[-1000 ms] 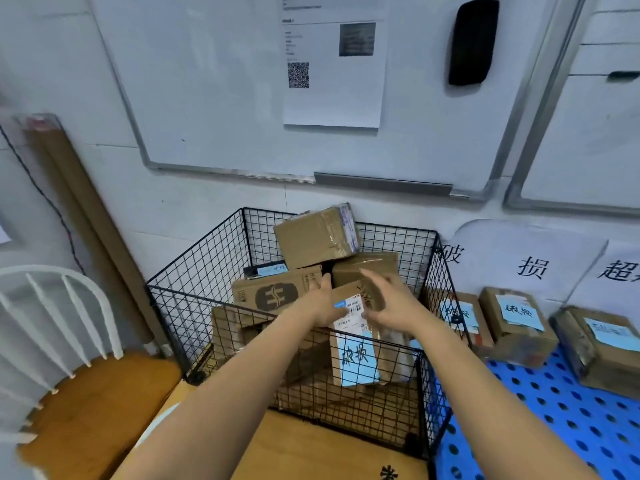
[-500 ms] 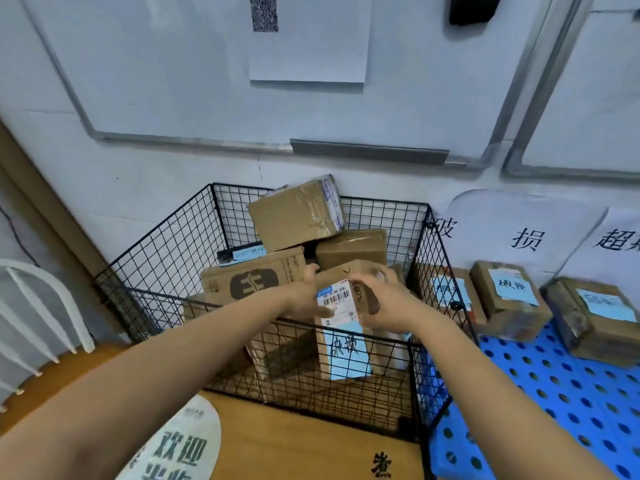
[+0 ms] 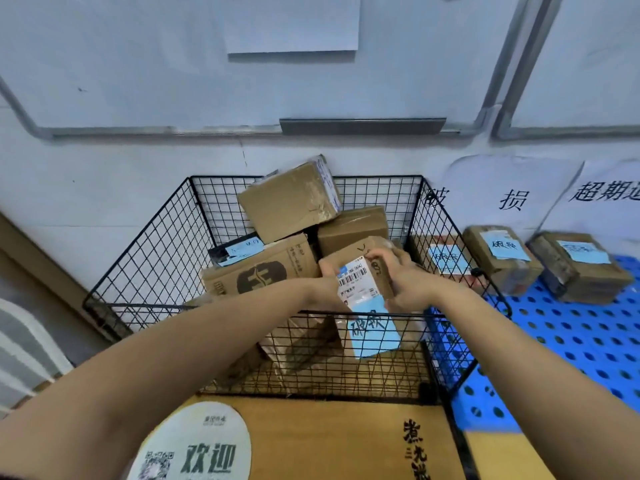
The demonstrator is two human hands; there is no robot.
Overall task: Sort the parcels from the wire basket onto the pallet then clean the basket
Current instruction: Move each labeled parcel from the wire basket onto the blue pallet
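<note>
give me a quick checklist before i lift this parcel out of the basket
1. Grip: left hand and right hand both hold the blue-labelled parcel: ok.
2. Parcel clear of the wire basket rim: not ok, its lower half sits below the front rim.
3. Neighbouring boxes leaning on it: cannot tell.
4. Bare space on the blue pallet in front of the three placed parcels: ok.
5. Its blue label facing the camera: ok.

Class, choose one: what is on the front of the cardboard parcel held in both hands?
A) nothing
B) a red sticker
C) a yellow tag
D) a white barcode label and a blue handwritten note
D: the cardboard parcel gripped by the left hand and right hand shows a barcode label above a blue note.
</note>
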